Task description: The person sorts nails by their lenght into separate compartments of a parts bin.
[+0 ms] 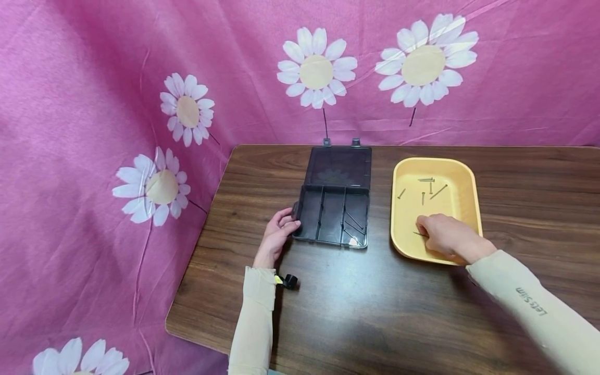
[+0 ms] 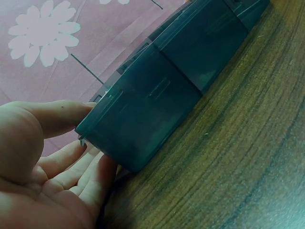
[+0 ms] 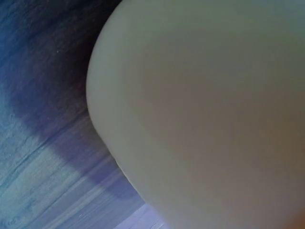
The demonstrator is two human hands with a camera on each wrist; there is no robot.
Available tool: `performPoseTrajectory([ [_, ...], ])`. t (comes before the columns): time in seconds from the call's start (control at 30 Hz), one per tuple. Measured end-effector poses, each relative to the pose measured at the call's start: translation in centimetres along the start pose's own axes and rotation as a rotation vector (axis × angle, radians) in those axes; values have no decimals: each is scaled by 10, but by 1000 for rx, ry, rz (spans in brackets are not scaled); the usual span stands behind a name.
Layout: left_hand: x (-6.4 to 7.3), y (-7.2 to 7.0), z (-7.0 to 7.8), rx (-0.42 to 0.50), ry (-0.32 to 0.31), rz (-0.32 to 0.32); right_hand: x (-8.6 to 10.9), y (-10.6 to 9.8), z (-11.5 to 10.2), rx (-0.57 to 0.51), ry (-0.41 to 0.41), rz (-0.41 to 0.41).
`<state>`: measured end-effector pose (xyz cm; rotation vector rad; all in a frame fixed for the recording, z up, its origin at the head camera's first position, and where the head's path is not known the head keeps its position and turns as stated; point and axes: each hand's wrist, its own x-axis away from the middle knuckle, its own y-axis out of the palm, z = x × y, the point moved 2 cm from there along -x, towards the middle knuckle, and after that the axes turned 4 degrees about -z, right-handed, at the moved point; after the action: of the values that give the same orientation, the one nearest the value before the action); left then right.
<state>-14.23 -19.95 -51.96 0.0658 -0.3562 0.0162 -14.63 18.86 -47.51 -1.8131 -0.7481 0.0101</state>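
Note:
A dark see-through compartment box (image 1: 332, 216) lies with its lid (image 1: 338, 165) folded back. My left hand (image 1: 279, 234) grips its left side; in the left wrist view the thumb is at the upper rim of the box wall (image 2: 143, 114), fingers below. Several thin screws (image 1: 354, 221) lie in the box's right compartment. Inside a yellow tray (image 1: 397, 242), my right hand (image 1: 447, 237) reaches down with curled fingers and pinches a screw (image 1: 419, 234) whose end sticks out on the left. More screws (image 1: 438, 191) lie scattered toward the tray's far end.
Both things stand on a brown wooden table (image 1: 337, 312), the box left of the tray. A pink cloth (image 1: 253, 62) with white daisies hangs behind and to the left. The tray wall (image 3: 190, 119) fills most of the right wrist view.

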Motion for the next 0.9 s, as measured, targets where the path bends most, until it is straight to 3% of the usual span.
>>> performPoseTrajectory([
  [0.6, 0, 1, 3, 11, 9, -2, 0, 3, -2, 54, -2, 101],
  [0.9, 1, 0, 1, -7, 7, 6, 2, 6, 0, 54, 1, 110],
])
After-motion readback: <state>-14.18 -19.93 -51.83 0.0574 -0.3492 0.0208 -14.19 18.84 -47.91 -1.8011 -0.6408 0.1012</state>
